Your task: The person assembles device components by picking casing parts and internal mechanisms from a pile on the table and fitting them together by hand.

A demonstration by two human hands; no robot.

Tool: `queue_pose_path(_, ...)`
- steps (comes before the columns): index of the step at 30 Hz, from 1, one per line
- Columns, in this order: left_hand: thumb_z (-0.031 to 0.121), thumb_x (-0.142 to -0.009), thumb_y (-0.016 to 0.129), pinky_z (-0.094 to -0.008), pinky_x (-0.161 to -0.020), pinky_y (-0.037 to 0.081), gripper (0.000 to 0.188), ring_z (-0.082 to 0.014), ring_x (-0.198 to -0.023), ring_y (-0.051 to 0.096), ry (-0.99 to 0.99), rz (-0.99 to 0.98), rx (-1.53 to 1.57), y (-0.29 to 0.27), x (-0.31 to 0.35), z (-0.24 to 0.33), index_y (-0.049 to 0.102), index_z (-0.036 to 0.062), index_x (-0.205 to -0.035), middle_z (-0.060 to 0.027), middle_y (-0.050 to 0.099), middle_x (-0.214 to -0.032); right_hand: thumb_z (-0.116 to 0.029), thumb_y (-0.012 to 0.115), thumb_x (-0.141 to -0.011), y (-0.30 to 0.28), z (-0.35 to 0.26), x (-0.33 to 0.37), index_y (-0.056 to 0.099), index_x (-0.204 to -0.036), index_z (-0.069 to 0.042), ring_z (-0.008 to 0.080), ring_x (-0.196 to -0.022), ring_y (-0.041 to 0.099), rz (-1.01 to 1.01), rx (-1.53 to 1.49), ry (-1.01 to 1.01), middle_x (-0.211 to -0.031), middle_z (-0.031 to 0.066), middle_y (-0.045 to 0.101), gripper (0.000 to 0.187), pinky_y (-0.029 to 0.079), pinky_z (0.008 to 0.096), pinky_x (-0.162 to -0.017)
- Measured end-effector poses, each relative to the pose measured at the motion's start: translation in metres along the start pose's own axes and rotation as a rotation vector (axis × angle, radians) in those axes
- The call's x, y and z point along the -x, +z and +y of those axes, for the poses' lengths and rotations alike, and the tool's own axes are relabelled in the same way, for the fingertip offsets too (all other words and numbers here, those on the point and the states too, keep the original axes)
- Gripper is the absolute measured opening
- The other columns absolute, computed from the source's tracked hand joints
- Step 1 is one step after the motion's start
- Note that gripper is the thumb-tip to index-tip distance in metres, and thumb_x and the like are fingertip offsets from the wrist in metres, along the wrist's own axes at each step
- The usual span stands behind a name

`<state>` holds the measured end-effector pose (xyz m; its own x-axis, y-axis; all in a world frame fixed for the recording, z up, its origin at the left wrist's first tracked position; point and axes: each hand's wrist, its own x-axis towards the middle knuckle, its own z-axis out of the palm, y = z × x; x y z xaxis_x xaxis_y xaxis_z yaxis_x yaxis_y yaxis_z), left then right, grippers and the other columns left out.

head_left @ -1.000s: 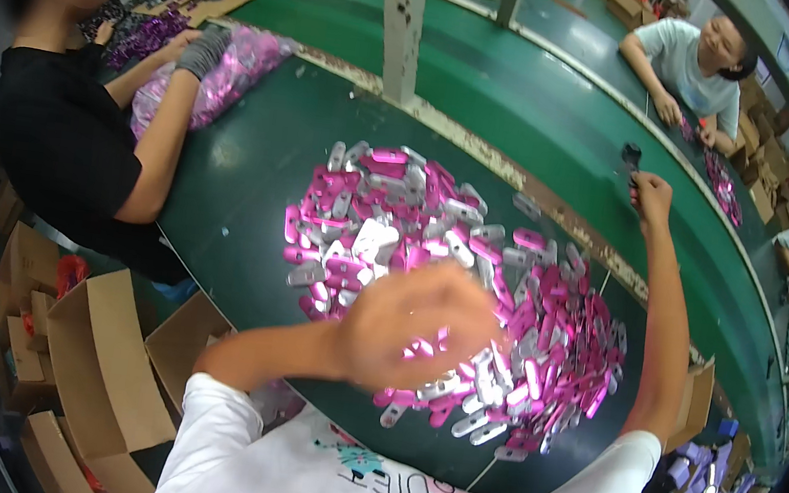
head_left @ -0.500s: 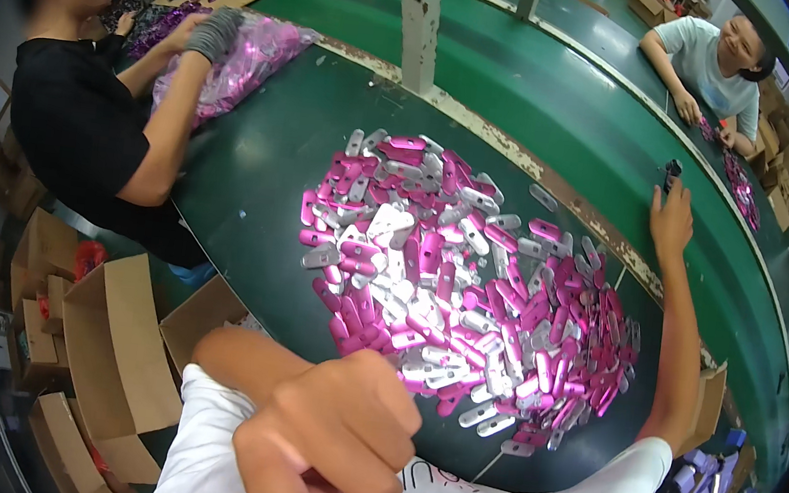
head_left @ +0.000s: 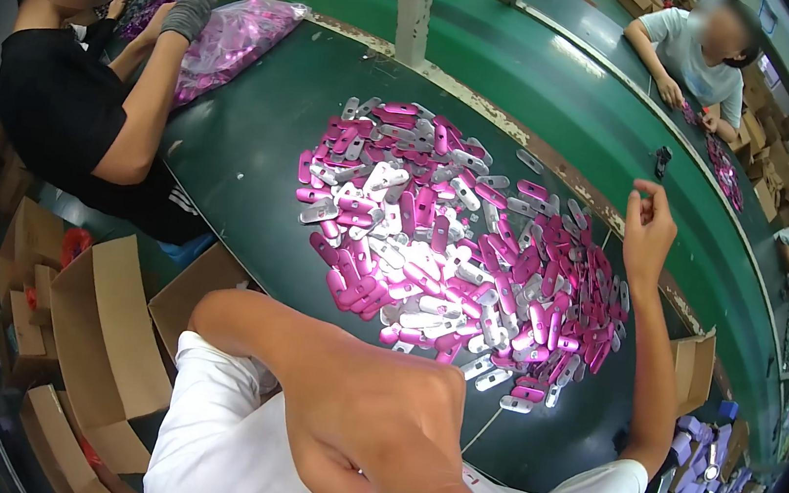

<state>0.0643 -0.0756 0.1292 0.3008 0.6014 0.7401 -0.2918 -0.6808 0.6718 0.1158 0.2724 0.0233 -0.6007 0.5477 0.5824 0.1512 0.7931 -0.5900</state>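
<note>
My left hand (head_left: pixel 384 408) is close in front of my chest, back of the hand up, fingers curled under. Whatever it may hold is hidden. Over the far edge of the table my right hand (head_left: pixel 650 234) reaches out, its fingers loosely bent and apart, with nothing seen between them. Just beyond its fingertips a small black object (head_left: pixel 661 162) lies on the green conveyor belt (head_left: pixel 570 101); its kind is too small to tell. Between my arms a wide pile of oblong pink and silver metal-looking pieces (head_left: pixel 440 237) spreads over the dark green table (head_left: pixel 258 151).
At left a person in black (head_left: pixel 63 97), wearing a grey glove, handles a clear bag of pink pieces (head_left: pixel 231 49). Across the belt another person (head_left: pixel 698 62) sorts small pieces. A metal post (head_left: pixel 411 12) stands at the table's far edge. Cardboard boxes (head_left: pixel 104 329) stand lower left.
My right hand has let go of the black object and drawn back from it. My left hand has shifted right and down. The view has turned slightly.
</note>
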Motion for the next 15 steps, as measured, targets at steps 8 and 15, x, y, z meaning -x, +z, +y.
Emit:
queue_pose_path(8, 0.005, -0.081, 0.062, -0.03, -0.038, 0.037, 0.008, -0.0229, -0.045, 0.056, 0.169, 0.12, 0.145, 0.032, -0.001, -0.004, 0.064, -0.0001, -0.087, -0.0112, 0.058, -0.062, -0.007, 0.057, -0.088, 0.004, 0.0, 0.022, 0.062, -0.091, 0.001, 0.0054, -0.054, 0.041, -0.056, -0.013, 0.024, -0.059, -0.0007, 0.047, 0.01, 0.033, 0.0242, -0.049)
queue_pose_path(15, 0.018, -0.089, 0.061, -0.0356, -0.034, 0.028, 0.023, -0.0244, -0.035, 0.046, -0.077, 0.013, 0.182, 0.006, -0.02, 0.04, 0.066, -0.0037, -0.095, -0.0108, 0.054, -0.052, -0.007, 0.057, -0.088, 0.014, -0.007, 0.028, 0.061, -0.089, 0.001, 0.0054, -0.054, 0.041, -0.075, -0.035, 0.007, -0.059, -0.0007, 0.048, 0.01, 0.033, 0.0249, -0.049)
